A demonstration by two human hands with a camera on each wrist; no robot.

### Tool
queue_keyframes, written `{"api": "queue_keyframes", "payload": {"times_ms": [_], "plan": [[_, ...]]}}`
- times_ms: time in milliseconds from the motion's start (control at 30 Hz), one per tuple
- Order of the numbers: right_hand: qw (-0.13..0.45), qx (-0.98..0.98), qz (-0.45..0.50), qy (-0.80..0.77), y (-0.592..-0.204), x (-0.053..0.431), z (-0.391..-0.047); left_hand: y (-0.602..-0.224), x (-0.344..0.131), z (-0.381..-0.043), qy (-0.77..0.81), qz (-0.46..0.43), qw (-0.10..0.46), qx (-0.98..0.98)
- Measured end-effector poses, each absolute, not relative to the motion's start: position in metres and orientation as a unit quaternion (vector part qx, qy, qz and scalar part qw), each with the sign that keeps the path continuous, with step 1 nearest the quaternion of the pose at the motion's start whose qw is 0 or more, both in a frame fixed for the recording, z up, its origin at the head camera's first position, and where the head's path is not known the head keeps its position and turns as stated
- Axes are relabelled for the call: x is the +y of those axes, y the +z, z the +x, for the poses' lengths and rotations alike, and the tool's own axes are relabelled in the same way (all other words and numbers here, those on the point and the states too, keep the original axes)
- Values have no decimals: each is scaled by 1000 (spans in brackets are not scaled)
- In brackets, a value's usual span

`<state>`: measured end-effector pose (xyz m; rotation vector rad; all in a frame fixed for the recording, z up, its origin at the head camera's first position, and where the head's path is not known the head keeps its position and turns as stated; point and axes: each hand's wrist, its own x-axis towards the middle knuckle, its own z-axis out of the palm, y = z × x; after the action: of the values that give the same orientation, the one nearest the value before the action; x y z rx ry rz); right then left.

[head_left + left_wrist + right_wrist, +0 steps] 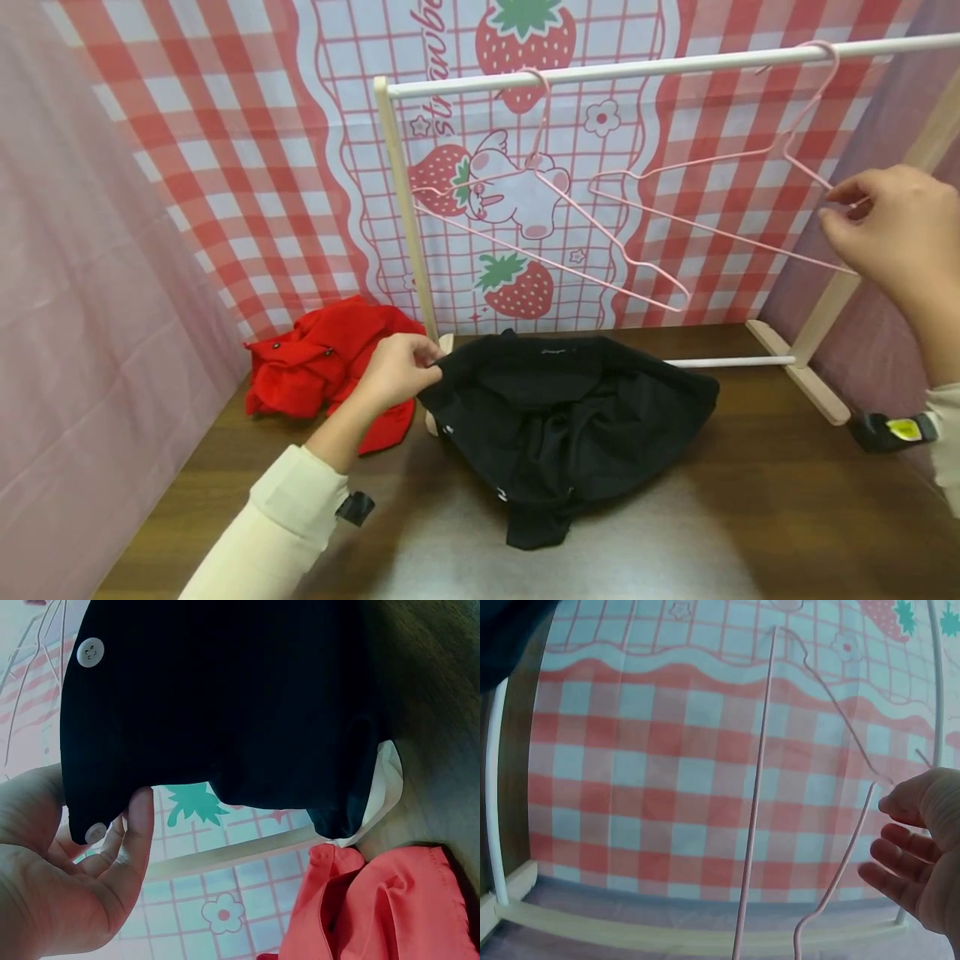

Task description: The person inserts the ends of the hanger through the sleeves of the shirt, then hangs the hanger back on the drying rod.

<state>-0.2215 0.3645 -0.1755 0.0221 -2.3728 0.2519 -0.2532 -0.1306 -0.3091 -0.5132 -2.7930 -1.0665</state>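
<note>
My left hand [397, 367] pinches the upper left corner of a black garment [622, 417]. White buttons [91, 652] run along its edge, and a small label [555, 351] shows inside the top. The garment's lower part hangs bunched over the table. On the right, my right hand [896, 229] is raised beside a pink wire hanger [697, 158], fingers loosely bent. In the right wrist view its fingertips [892, 804] overlap the hanger's neck; whether they touch it cannot be told. That hanger's hook is over the rail.
A white rail [675, 65] on a wooden frame [408, 208] spans the back. A second pink hanger [592, 221] hangs from its left part. At the left, a red garment [322, 358] lies crumpled on the brown table [225, 492]. Behind is a strawberry-patterned cloth [217, 108].
</note>
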Motion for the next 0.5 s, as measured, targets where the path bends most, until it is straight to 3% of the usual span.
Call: {"api": "queue_keyframes", "payload": {"times_ms": [167,400,500], "plan": [[356,-931,-25,79,-172,374,-235,-307,-131,-253,-352,-166,58,-919],[290,-953,-68,55,-169,378,-246,-309,-130,-254,-357,-166,59,-917],[297,-951,-65,49,-168,377,-249,-309,-130,-254,-361,-160,54,-917]]}}
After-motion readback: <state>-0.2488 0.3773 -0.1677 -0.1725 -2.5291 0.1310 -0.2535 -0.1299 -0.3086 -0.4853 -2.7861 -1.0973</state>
